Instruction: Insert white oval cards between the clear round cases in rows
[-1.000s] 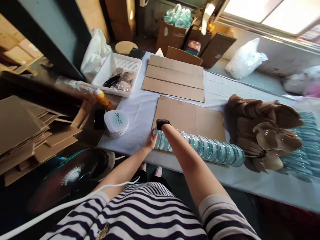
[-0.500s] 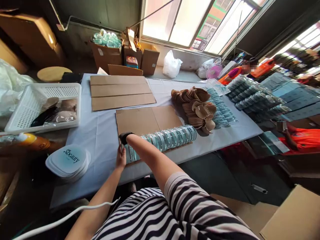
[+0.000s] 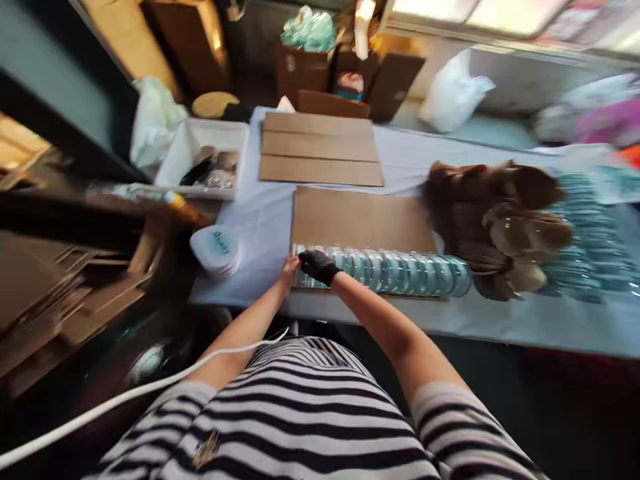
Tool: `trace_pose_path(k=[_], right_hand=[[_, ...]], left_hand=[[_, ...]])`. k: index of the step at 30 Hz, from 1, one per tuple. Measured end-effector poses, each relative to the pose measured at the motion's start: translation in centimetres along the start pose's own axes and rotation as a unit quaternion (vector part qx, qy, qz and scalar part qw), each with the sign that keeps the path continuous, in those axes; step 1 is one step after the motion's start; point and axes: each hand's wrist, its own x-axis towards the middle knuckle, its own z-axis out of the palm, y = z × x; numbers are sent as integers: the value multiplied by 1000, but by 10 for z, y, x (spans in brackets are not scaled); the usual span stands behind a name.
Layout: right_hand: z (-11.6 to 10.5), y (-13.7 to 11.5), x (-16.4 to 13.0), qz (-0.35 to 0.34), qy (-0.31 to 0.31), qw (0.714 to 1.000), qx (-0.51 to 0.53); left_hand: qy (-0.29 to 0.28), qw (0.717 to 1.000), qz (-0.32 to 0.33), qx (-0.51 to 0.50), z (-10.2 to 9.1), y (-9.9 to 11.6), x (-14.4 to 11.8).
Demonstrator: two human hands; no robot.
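A long row of clear, bluish plastic shells (image 3: pixel 400 271), nested one behind another, lies along the front of a flat cardboard sheet (image 3: pixel 360 217). My left hand (image 3: pixel 289 271), bare, is at the row's left end with its fingers closed on the end shell. Close beside it, my right hand (image 3: pixel 317 265) wears a dark glove and grips the same end from the right, its fingertips bent inward. Exactly how the fingers sit on the plastic is blurred. A stack of white rounded pads with printed lettering (image 3: pixel 217 248) stands left of my hands.
Another cardboard piece (image 3: pixel 323 148) lies farther back on the white-covered table (image 3: pixel 265 213). Stacked brown cups (image 3: pixel 480 227) and more clear shells (image 3: pixel 580 233) stand at the right. A white basket (image 3: pixel 240 157) holds bagged items at the left. A white cable (image 3: pixel 150 383) crosses before me.
The view has swung left, so things on the table appear farther right. Both hands stay at the row's left end; my right hand now shows more fully beside the left.
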Motion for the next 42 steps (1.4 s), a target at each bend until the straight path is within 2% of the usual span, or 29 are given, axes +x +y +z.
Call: trace_pose_path(k=[2,5,7,8,10,12,14,15,17,19,21,24,26,29,32,34,39,41,42], right_hand=[[39,-4,-8,18,8,1000,0],[91,-18,-24,34,-26,999,-2],[110,-23,-34,34,-51,998,-1],[113,-23,-38,32,-58,998,0],[102,-12,-43,49,-40,998,4],[74,10,-42,103,26,994,12],[37,37,-29,169,90,981,16],[18,49,-18,187,95,978,10],[-13,67,10,181,32,983,-20],[-31,75,39,148,-49,987,-45],[-38,74,62,118,-95,987,-53],[-37,71,74,86,-113,988,-58],[-35,70,69,65,-102,991,-62],[-30,71,46,47,-59,995,-58],[-10,69,9,29,18,999,-26],[16,62,-17,10,48,999,-14],[98,35,-63,22,2,999,-26],[112,29,-72,37,-16,999,-20],[113,31,-75,44,-15,999,-14]], left_hand=[[25,999,-36,-21,-3,-5,5],[27,997,-55,-50,-5,-6,5],[18,997,-47,-59,-6,-4,1],[20,998,-39,-47,-7,-2,-1],[42,999,0,17,-9,5,-5],[60,987,87,122,-9,12,-9],[40,952,177,246,-6,21,-13],[15,929,203,308,-4,26,-15],[-32,882,213,420,2,34,-19],[-52,842,207,496,6,39,-20],[-51,822,203,530,8,41,-21],[-53,817,188,542,9,43,-20],[-60,820,178,541,8,44,-20],[-67,822,169,539,8,44,-21],[-69,823,166,538,9,43,-21],[-71,822,172,539,9,42,-22],[-64,816,169,549,10,42,-23],[-65,810,160,561,12,47,-25],[-62,803,156,571,14,50,-27]])
